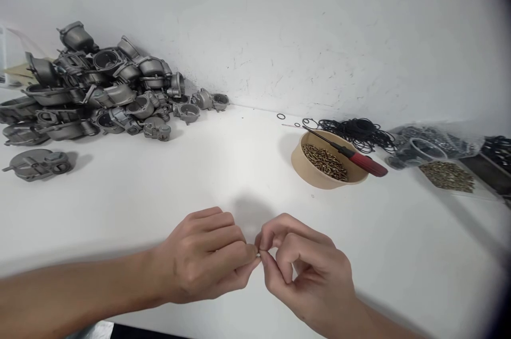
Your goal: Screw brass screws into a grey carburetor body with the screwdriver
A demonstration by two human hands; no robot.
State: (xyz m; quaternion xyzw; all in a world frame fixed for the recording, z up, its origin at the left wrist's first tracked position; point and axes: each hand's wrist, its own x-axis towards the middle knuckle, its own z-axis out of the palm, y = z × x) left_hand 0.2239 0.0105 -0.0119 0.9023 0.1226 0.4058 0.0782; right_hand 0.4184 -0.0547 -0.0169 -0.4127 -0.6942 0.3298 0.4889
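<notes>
- Your L hand (215, 256) & R hand (315, 270) are pinching a tiny part (258, 255), ID unclear
- You're prob. adjusting it; next move's prob. needing steady fingertips

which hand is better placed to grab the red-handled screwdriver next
Probably the right hand: it's nearer the screwdriver, whose handle juts past the bowl on that side. The left hand is farther off. Both hands meet at a small piece, so the right might need to let go first.

held piece (258, 255): pale | screws (325, 162): brassy | bowl (313, 177): tan | screwdriver (348, 152): red-black
</notes>
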